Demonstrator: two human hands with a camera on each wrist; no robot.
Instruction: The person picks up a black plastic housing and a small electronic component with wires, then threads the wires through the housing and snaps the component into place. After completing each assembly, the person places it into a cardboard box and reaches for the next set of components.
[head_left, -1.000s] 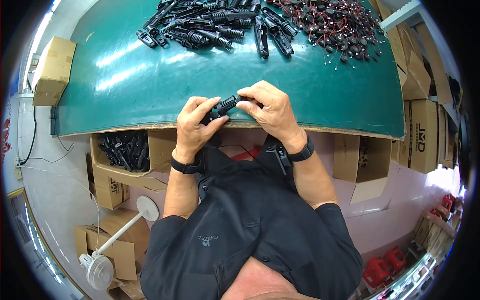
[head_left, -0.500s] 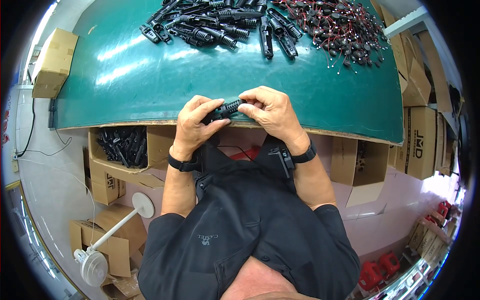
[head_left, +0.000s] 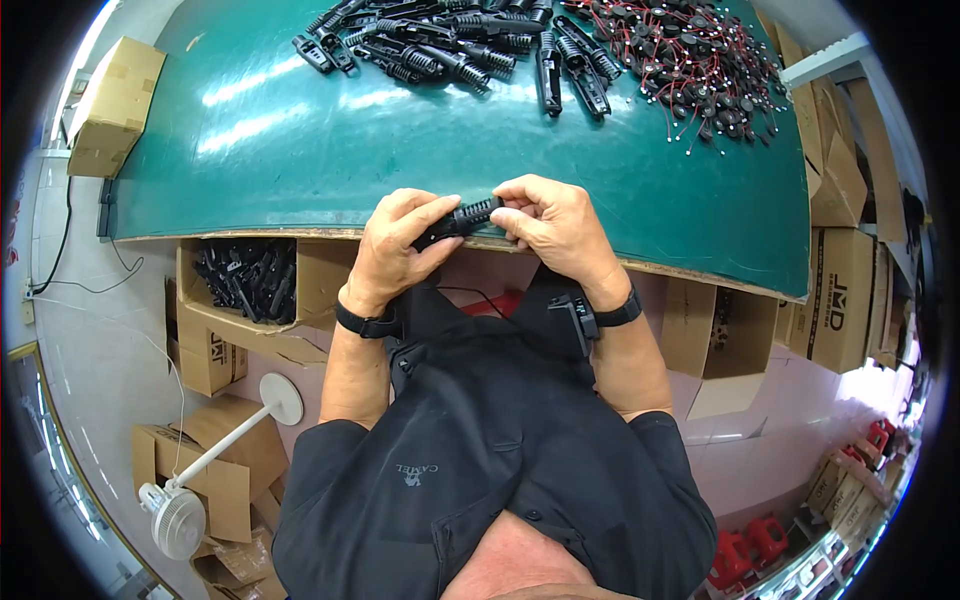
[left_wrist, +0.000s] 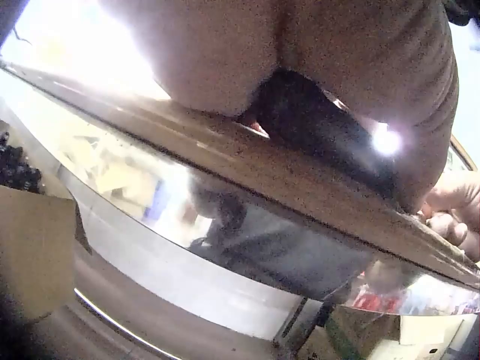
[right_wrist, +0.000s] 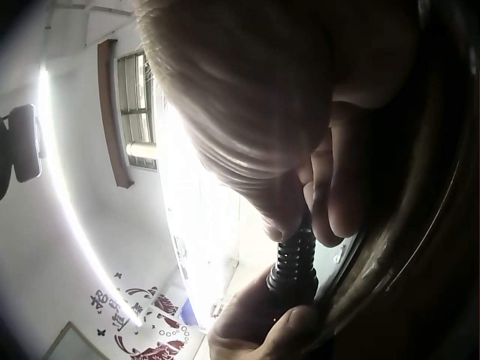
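A green-topped table [head_left: 300, 170] spans the upper part of the head view. At its left end is a taped cardboard box [head_left: 115, 105], and a black cable [head_left: 68, 225] hangs below that end. Under the table's near edge, toward the left, stands an open carton [head_left: 318, 275]; farther out from that edge is a white pedestal fan [head_left: 222, 446]. Another open carton [head_left: 690, 320] sits under the table's right part, with a JMD carton [head_left: 850, 280] just past the right end. Red plastic containers [head_left: 768, 540] and stacked cartons [head_left: 840, 495] lie well apart from the table, near right. Beyond the table, the right-wrist view shows dark-red wall decals [right_wrist: 166, 304] and a paned window [right_wrist: 139, 105].
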